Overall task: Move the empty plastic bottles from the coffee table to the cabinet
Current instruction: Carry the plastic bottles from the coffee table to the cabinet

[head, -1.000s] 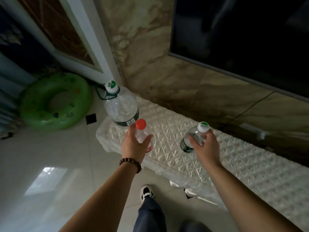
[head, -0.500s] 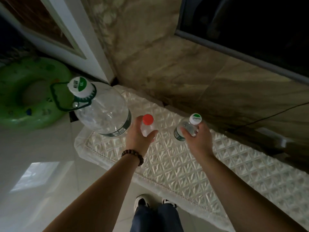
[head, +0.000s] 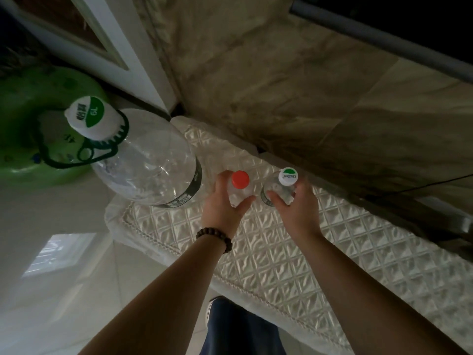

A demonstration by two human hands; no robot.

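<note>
My left hand (head: 222,208) grips a small clear bottle with a red cap (head: 240,187). My right hand (head: 298,208) grips a small clear bottle with a white and green cap (head: 284,184). Both bottles are upright over the left part of the cabinet top, which carries a white quilted cover (head: 281,257); whether their bases touch it is hidden by my hands. A large clear jug (head: 151,162) with a white and green cap and a dark green handle stands on the cabinet's left end, just left of my left hand.
A marble-patterned wall (head: 268,85) rises behind the cabinet, with a dark screen (head: 409,19) above right. A green inflatable swim ring (head: 28,116) lies on the pale tiled floor at left. A white door frame (head: 122,47) stands beside it. My legs and shoe show below.
I have stepped closer to the cabinet. Both hands have carried their small bottles down and nearer together, beside the large jug.
</note>
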